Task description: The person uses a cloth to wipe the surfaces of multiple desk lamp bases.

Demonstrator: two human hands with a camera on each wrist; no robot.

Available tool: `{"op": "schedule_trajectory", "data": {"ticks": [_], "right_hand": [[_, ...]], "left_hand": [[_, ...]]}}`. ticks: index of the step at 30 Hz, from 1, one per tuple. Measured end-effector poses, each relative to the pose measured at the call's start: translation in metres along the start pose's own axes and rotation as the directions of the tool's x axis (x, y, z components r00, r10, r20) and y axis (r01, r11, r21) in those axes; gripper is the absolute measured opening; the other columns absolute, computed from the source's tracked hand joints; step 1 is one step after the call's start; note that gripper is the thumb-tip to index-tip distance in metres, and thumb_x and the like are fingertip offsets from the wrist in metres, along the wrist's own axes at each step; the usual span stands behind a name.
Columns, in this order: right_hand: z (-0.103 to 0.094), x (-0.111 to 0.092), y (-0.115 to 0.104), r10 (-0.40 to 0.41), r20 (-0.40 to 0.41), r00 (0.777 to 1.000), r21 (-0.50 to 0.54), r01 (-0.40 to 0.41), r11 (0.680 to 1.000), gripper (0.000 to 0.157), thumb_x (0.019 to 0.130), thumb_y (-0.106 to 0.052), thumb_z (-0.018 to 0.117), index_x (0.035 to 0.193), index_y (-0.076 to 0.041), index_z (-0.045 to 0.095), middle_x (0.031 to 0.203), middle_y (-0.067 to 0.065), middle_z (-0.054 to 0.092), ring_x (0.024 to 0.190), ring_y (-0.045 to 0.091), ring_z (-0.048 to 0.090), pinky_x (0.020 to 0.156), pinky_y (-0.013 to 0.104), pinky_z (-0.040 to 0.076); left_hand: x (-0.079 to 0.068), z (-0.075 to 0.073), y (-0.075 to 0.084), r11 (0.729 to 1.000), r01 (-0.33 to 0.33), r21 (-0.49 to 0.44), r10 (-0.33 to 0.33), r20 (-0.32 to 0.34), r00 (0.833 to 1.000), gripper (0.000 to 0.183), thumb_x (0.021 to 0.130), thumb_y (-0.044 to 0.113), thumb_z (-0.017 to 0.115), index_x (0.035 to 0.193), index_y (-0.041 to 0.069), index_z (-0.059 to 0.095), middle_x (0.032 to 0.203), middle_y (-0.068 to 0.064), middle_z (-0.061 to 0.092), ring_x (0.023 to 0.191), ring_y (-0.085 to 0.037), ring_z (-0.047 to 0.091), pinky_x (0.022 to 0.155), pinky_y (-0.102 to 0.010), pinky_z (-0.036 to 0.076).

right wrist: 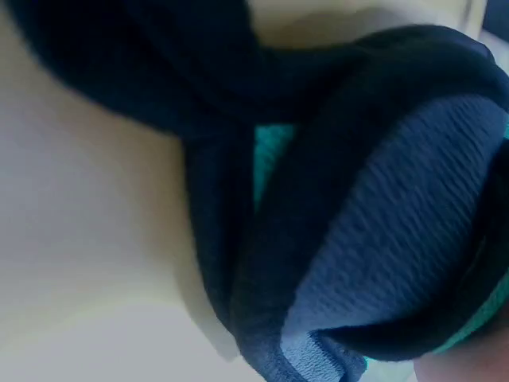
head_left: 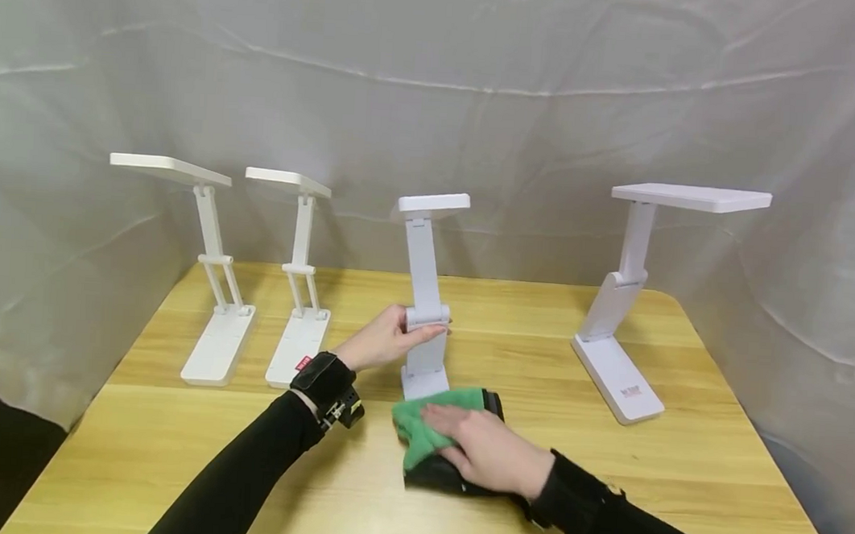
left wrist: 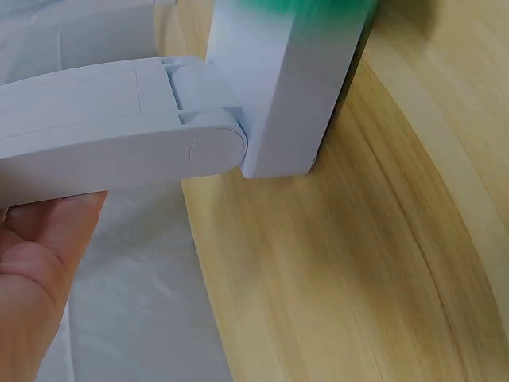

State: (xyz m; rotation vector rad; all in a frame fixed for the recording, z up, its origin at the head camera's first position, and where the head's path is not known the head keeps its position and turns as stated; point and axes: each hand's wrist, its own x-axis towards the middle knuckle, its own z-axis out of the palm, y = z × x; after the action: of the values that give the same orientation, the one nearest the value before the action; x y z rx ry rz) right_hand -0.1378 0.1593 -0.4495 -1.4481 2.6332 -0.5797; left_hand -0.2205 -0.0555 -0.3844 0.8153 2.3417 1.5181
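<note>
In the head view, a white folding desk lamp [head_left: 423,259] stands upright at the middle of the table. My left hand [head_left: 387,341] grips it around the middle hinge, thumb across the front. The left wrist view shows fingers [left wrist: 64,227] under the lamp's lower arm [left wrist: 95,143], next to the base [left wrist: 278,87]. My right hand [head_left: 493,452] holds a green cloth [head_left: 419,428] with black edging over the front of that base, hiding much of it. Bunched dark folds of the cloth [right wrist: 398,215] fill the right wrist view.
Two similar white lamps, a far-left lamp [head_left: 216,345] and a second lamp [head_left: 300,345], stand to the left. Another unfolded lamp [head_left: 617,378] stands at the right. Pale sheeting [head_left: 522,127] hangs behind and beside the wooden table [head_left: 193,448].
</note>
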Motion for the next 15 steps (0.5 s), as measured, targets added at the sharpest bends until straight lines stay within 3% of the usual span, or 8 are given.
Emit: {"op": "schedule_trajectory", "data": {"ticks": [5, 12, 15], "right_hand": [[0.001, -0.019, -0.013, -0.038, 0.032, 0.999, 0.015, 0.037, 0.999, 0.043, 0.094, -0.018, 0.057, 0.135, -0.007, 0.051, 0.137, 0.011, 0.051, 0.125, 0.022, 0.047, 0.098, 0.041, 0.045], [-0.002, 0.015, 0.003, 0.121, -0.038, 0.992, -0.087, -0.124, 0.988, 0.048, 0.094, -0.023, 0.057, 0.137, -0.003, 0.048, 0.137, 0.017, 0.05, 0.122, 0.029, 0.05, 0.092, 0.043, 0.049], [-0.002, 0.017, 0.003, 0.133, -0.041, 0.99, -0.088, -0.137, 0.987, 0.047, 0.093, -0.02, 0.058, 0.135, 0.0, 0.049, 0.136, 0.019, 0.05, 0.121, 0.03, 0.05, 0.092, 0.043, 0.05]], "left_hand": [[-0.004, -0.002, 0.002, 1.0, 0.006, 0.005, -0.006, -0.012, 1.0, 0.027, 0.096, 0.022, 0.056, 0.113, 0.002, 0.065, 0.107, -0.014, 0.069, 0.087, -0.031, 0.063, 0.069, -0.032, 0.052], [-0.003, -0.001, 0.002, 1.0, 0.008, -0.013, -0.008, -0.009, 1.0, 0.028, 0.096, 0.022, 0.056, 0.113, 0.001, 0.065, 0.108, -0.015, 0.068, 0.091, -0.03, 0.063, 0.072, -0.032, 0.052], [-0.002, 0.0, 0.001, 1.0, 0.006, -0.03, -0.006, -0.005, 1.0, 0.029, 0.094, 0.018, 0.059, 0.116, 0.0, 0.063, 0.11, -0.013, 0.068, 0.094, -0.026, 0.064, 0.077, -0.034, 0.053]]}}
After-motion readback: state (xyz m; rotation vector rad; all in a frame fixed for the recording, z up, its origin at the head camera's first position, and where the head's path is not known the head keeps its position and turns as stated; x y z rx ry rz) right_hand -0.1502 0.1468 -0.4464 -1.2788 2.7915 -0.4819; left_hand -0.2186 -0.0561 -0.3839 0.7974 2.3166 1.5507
